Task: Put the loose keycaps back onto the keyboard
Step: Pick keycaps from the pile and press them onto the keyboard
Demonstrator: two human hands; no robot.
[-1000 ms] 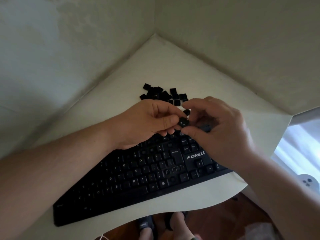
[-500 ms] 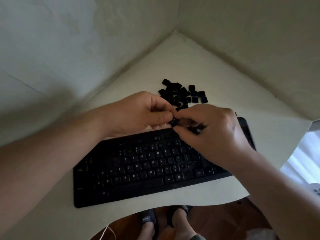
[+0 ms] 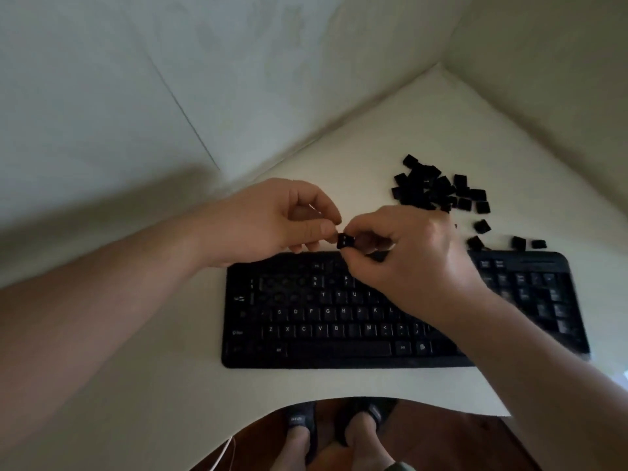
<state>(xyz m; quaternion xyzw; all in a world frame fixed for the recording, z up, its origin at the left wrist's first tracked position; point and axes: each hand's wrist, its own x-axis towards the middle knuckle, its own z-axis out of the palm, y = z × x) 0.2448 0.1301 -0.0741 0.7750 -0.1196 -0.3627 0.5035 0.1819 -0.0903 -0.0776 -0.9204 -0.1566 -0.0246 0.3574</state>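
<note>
A black keyboard (image 3: 339, 334) lies on the white table, with several empty key spots in its upper left rows. A single black keycap (image 3: 346, 241) is held just above the keyboard's top edge. My left hand (image 3: 272, 220) pinches it from the left and my right hand (image 3: 407, 253) pinches it from the right. A pile of loose black keycaps (image 3: 438, 190) lies behind the keyboard's right half, with a few strays (image 3: 482, 226) closer to its top edge. My right forearm hides part of the keyboard's middle.
The white table (image 3: 339, 382) fits into a wall corner; both walls stand close behind the pile. Its front edge curves inward, and my feet in dark slippers (image 3: 302, 426) show on the wooden floor below. A thin white cable (image 3: 222, 453) hangs near the edge.
The camera view has swung left, so keyboard and pile sit further right in frame. Both hands moved left along the keyboard's top edge, still holding the keycap between them.
</note>
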